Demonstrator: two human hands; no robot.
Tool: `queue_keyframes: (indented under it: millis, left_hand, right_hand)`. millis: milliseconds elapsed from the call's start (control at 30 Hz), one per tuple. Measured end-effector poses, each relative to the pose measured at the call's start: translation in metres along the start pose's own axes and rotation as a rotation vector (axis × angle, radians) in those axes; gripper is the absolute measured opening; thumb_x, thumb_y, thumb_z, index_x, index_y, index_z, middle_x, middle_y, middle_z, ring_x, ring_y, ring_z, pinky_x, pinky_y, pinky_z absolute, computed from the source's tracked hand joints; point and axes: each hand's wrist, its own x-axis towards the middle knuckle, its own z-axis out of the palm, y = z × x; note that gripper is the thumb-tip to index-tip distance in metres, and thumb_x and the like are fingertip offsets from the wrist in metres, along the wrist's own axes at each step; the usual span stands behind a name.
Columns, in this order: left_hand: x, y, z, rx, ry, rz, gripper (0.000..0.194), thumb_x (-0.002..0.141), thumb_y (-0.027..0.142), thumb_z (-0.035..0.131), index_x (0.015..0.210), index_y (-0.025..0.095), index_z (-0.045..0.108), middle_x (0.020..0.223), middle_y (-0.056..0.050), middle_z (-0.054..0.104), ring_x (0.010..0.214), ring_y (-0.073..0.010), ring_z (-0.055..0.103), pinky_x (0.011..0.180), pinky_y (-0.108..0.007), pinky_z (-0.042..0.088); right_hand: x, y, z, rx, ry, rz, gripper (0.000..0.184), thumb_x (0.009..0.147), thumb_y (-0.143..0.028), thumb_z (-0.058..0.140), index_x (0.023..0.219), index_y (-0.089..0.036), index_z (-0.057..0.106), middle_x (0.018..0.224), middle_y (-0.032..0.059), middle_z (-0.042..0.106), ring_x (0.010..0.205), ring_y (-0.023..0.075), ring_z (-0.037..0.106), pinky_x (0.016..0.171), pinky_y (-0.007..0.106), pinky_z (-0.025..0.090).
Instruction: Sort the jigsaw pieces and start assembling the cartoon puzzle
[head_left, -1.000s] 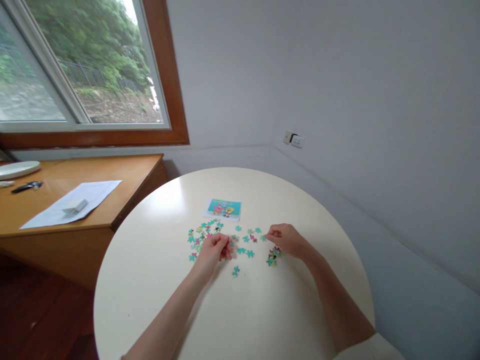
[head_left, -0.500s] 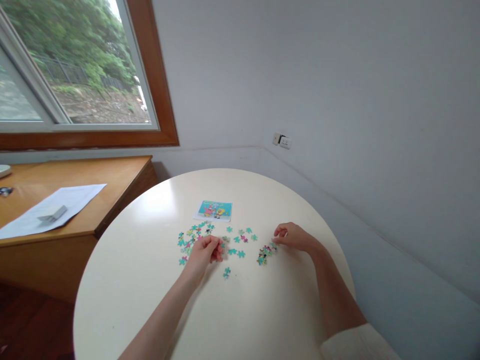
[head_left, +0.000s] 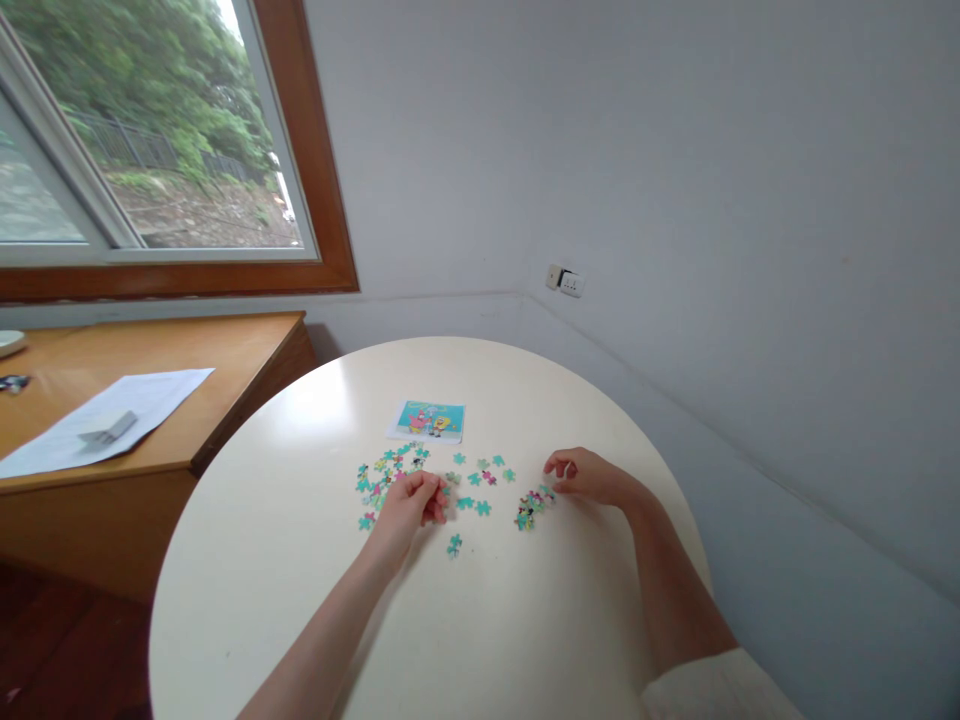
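Note:
My left hand [head_left: 414, 502] is closed in a pinch beside a loose cluster of jigsaw puzzle pieces [head_left: 388, 462], hiding some of them. What its fingertips hold, if anything, is too small to make out. Just above the right end of a small group of linked or heaped puzzle pieces [head_left: 529, 510], my right hand [head_left: 583, 474] hovers with curled fingers, thumb and forefinger apart and nothing visible between them. Between the hands lie several scattered teal pieces [head_left: 483, 508]. One single piece [head_left: 454, 545] sits nearer to me. Behind the cluster is a cartoon picture card [head_left: 431, 421].
All the pieces lie on a round cream table [head_left: 300, 560]. To the left stands a wooden desk [head_left: 247, 350] carrying paper sheets [head_left: 161, 390] and a small white box [head_left: 107, 426]. A window is above it, and walls with a socket [head_left: 571, 284] surround the table's far side.
The thumb and forefinger of my right hand have parted slightly, and the hand has shifted a little. My left hand stays in place. The pieces look unmoved.

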Motion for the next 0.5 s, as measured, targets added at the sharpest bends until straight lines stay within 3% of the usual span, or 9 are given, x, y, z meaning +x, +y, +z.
queue_keyframes:
  millis: [167, 367, 500]
  left_hand:
    - [0.0, 0.0, 0.0, 0.001, -0.002, -0.001, 0.034, 0.06, 0.045, 0.066, 0.065, 0.014, 0.053, 0.053, 0.002, 0.055, 0.043, -0.0067, 0.048, 0.044, -0.018, 0.027]
    - [0.001, 0.0, 0.0, 0.004, 0.007, -0.009, 0.034, 0.059, 0.045, 0.066, 0.064, 0.014, 0.054, 0.053, 0.002, 0.055, 0.042, -0.0069, 0.048, 0.043, -0.018, 0.027]
    - [0.0, 0.001, 0.0, 0.012, 0.009, -0.011, 0.033, 0.06, 0.044, 0.064, 0.066, 0.014, 0.054, 0.052, 0.003, 0.054, 0.042, -0.007, 0.048, 0.043, -0.019, 0.027]
  right_hand:
    - [0.005, -0.005, 0.004, 0.046, 0.095, -0.004, 0.012, 0.065, -0.018, 0.056, 0.074, -0.015, 0.063, 0.067, 0.0023, 0.062, 0.065, 0.0148, 0.056, 0.061, 0.025, 0.042]
    - [0.018, -0.028, 0.026, -0.042, 0.338, -0.053, 0.012, 0.074, -0.021, 0.052, 0.076, -0.017, 0.063, 0.072, 0.0025, 0.064, 0.07, 0.014, 0.058, 0.068, 0.025, 0.043]
    - [0.024, -0.035, 0.034, -0.14, 0.346, -0.061, 0.012, 0.074, -0.015, 0.052, 0.072, -0.017, 0.064, 0.078, 0.004, 0.063, 0.074, 0.0147, 0.056, 0.072, 0.026, 0.041]
